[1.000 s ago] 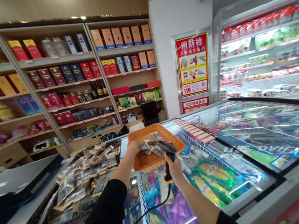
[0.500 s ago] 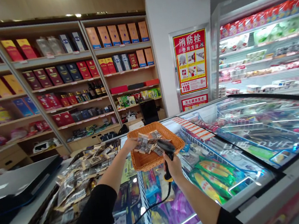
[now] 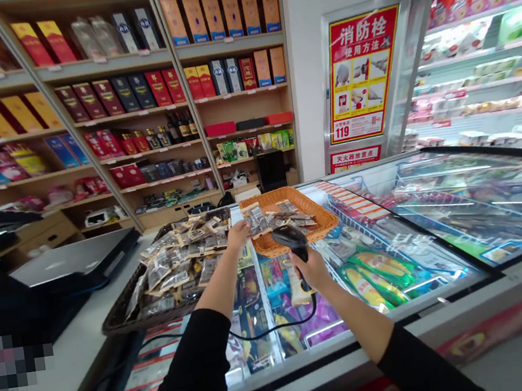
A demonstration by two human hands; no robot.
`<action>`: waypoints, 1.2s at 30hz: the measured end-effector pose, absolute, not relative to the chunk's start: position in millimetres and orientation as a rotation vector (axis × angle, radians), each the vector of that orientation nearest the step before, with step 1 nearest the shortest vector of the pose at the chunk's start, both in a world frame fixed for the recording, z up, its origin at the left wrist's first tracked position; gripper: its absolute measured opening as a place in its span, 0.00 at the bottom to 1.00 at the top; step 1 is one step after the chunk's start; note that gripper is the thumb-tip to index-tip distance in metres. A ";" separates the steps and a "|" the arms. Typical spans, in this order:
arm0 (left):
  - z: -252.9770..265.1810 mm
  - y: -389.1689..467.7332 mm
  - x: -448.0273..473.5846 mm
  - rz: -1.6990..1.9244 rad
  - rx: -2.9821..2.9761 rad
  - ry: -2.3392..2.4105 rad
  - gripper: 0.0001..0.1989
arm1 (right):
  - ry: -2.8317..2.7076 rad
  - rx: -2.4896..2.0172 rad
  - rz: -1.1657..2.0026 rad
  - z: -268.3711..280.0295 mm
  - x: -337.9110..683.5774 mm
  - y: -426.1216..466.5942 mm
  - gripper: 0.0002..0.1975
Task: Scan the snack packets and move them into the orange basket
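My right hand (image 3: 312, 267) is wrapped round the handle of a black barcode scanner (image 3: 290, 238), its head pointing left toward the packets. A black cable hangs from the handle. My left hand (image 3: 239, 233) pinches a small clear-and-tan snack packet (image 3: 257, 220) at the left rim of an orange wicker basket (image 3: 313, 204). Several similar packets (image 3: 287, 212) lie inside this basket, partly hidden by the scanner. Left of my left hand, a dark woven tray (image 3: 133, 321) is heaped with more such packets (image 3: 174, 264).
Basket and tray stand on a glass-topped chest freezer (image 3: 421, 245) holding packaged food. At left is a counter with a flat grey-topped device (image 3: 76, 255). Shelves of boxed goods (image 3: 141, 92) line the back wall; a lit refrigerated display (image 3: 486, 82) is at right.
My left hand now lifts a packet at the basket's left rim, where before it reached among the packets. The scanner has come nearer that packet. The view has turned left and down.
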State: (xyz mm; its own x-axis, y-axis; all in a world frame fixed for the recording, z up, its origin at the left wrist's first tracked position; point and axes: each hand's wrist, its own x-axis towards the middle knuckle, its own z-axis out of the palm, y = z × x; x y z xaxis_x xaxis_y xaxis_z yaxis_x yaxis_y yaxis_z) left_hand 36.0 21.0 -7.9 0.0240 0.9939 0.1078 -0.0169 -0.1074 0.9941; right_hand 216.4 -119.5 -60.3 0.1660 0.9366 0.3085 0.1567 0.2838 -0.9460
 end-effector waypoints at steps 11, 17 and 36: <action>-5.5 18.1 41.4 1.113 1.373 1.241 0.12 | -1.354 -1.192 0.737 -63.7 208.4 -119.8 0.14; -7.6 20.6 40.6 1.135 1.309 1.199 0.10 | -1.333 -1.188 0.762 -68.1 209.4 -117.9 0.14; 81.6 -68.6 -34.2 1.448 2.304 2.127 0.25 | -1.137 -1.050 0.921 -78.8 216.0 -109.0 0.21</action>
State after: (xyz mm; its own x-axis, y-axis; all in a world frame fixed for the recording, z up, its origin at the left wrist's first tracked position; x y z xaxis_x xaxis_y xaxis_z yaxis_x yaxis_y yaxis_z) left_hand -34.2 -68.6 81.6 -0.0833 0.6727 0.7352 0.9306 -0.2114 0.2989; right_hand 216.0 -109.0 -78.8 0.1889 0.9500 0.2488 -0.0460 0.2616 -0.9641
